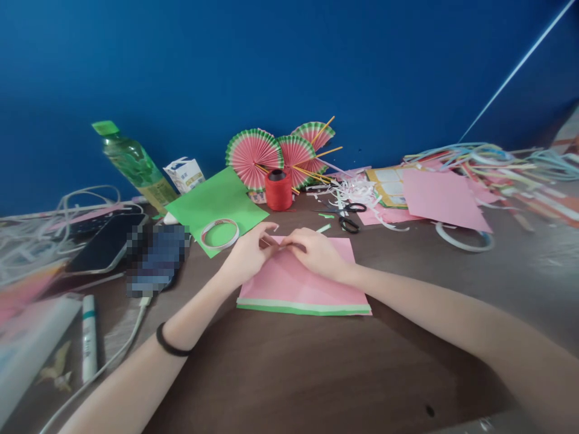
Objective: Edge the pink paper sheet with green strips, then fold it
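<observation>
A pink sheet of paper [312, 288] lies flat on the table in front of me, with white and green strips along its near edge. My left hand [254, 250] rests over its far left part, thumb and fingers pinched together and one finger raised. From the right, my right hand [312, 250] reaches over the same sheet with its fingers closed. The fingertips of both hands meet near the far edge; whatever is between them is too small to make out. Just beyond the right hand lies a small pale green paper strip [324, 228].
Behind are a red thread spool [278, 191], pink-and-green pleated paper fans [254, 158], black-handled scissors [349, 225] and paper shreds. A tape roll [220, 234] lies on green paper [217, 202]. At left stand a bottle [136, 166] and phones [108, 241]; pink sheets [443, 199] lie right.
</observation>
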Motion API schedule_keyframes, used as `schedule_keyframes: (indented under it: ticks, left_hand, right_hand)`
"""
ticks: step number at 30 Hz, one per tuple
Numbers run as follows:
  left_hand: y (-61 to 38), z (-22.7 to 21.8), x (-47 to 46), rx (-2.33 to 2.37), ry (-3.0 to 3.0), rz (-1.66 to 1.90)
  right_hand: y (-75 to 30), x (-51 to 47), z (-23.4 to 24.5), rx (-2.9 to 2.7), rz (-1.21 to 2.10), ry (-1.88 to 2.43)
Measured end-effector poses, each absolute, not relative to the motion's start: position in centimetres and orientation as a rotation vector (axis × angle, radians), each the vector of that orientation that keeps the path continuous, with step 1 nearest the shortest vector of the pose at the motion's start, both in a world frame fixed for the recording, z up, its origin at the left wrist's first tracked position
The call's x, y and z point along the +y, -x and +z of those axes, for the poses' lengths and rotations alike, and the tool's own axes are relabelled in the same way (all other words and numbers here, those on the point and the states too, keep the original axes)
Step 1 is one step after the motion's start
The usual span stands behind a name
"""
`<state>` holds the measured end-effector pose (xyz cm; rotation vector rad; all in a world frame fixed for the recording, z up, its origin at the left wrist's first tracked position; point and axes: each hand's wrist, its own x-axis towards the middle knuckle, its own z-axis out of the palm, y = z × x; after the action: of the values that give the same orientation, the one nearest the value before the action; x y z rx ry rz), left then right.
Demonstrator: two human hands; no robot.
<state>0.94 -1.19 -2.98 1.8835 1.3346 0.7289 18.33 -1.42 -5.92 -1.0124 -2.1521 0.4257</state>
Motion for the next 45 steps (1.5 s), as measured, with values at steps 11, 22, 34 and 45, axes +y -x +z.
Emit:
schedule_keyframes:
  ticks: [11,22,34,45]
  left_hand:
    - [0.8,-4.0,0.2,1.403,-1.867,0.815]
    - [1.9,-2.6,1.0,1.276,-1.943,0.753]
    - [1.8,-2.6,0.8,1.477,-2.123,0.768]
    - [-1.2,-3.9,-1.3,1.203,-1.943,0.786]
  right_hand:
    - [-18.8,-0.8,-6.1,-1.765,0.626,1.042]
    - [-18.8,-0.2,-6.7,-1.801,0.675,1.086]
    - [-18.7,-0.5,-6.1,-1.813,0.746,1.114]
    - [-18.6,-0.6,-6.2,-1.857,0.779,1.024]
